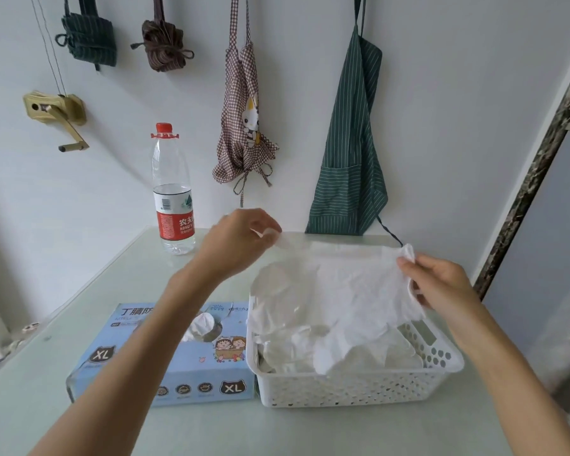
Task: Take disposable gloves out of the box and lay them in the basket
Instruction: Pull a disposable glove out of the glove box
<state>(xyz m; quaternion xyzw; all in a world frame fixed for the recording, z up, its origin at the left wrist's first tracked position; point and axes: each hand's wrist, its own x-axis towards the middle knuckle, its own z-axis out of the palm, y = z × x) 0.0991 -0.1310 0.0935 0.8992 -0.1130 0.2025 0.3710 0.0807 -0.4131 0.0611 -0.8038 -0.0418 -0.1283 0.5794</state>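
- Nearest the camera, both forearms reach in from 6 o'clock over the pale tabletop, the left one crossing above the glove box at about 7 o'clock.
- The left hand is raised near the centre, wrist bent, its fingers pinching one corner of a thin translucent glove.
- The right hand, at 3 o'clock, pinches the opposite edge between thumb and curled fingers, a small wad of film bunched at its fingertips.
- The glove hangs stretched between the two hands, above the white perforated basket, which sits just beside the box at 5 o'clock and already holds a loose heap of gloves.
- Risk, as I judge it: the film is light and clingy, so on release it may stick to the fingers and lift out again, or drag a neighbour from the heap.
- The heap stands about level with the rim; a sheet laid off-centre could slide over the far or right wall onto the tabletop.
- Pulling the two corners further apart could tear such thin film.
- Another glove pokes up from the box's opening; the left forearm passing close above could snag it.
- A water bottle stands at 11 o'clock, well apart from the hands, so knocking it seems unlikely.
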